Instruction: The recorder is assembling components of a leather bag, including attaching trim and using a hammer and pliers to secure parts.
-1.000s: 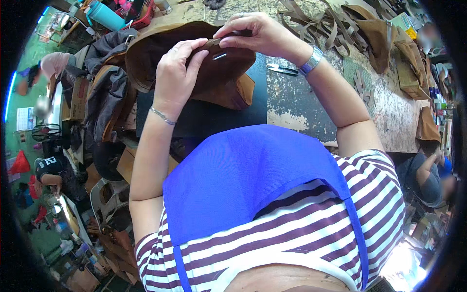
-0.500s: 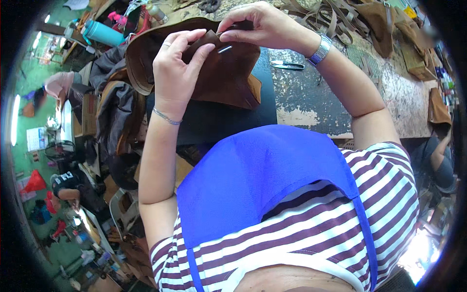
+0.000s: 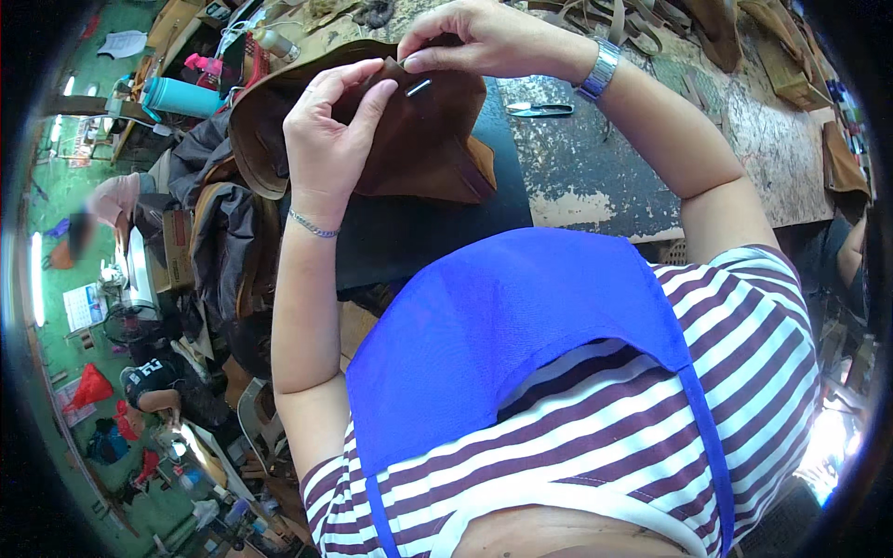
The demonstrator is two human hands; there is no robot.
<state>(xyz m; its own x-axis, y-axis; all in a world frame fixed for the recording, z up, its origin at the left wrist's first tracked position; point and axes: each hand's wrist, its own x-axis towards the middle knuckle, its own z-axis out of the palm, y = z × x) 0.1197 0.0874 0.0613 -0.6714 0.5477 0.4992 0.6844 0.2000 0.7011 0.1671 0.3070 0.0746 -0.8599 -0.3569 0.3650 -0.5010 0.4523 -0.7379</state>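
Observation:
A dark brown leather bag (image 3: 423,153) stands on the black mat in front of me, with a tan patch at its right corner. My left hand (image 3: 330,126) pinches the upper part of its leather between thumb and fingers. Close beside it, my right hand (image 3: 456,42) is closed at the same raised leather edge, thumb against forefinger. Whether anything small sits between the right fingertips is too hidden to tell. Just below the fingertips, a short shiny metal bar (image 3: 419,87) shows against the leather.
Thread snips (image 3: 539,110) lie on the worn workbench (image 3: 623,186), right of the black mat (image 3: 400,237). Leather straps (image 3: 623,23) are heaped at the back. A turquoise bottle (image 3: 181,97) and dark bags (image 3: 223,232) are on the left. Other people (image 3: 153,381) work farther left.
The whole view has shifted slightly, so bench and bag sit a little higher and farther left. Both hands keep their grip near the same leather edge.

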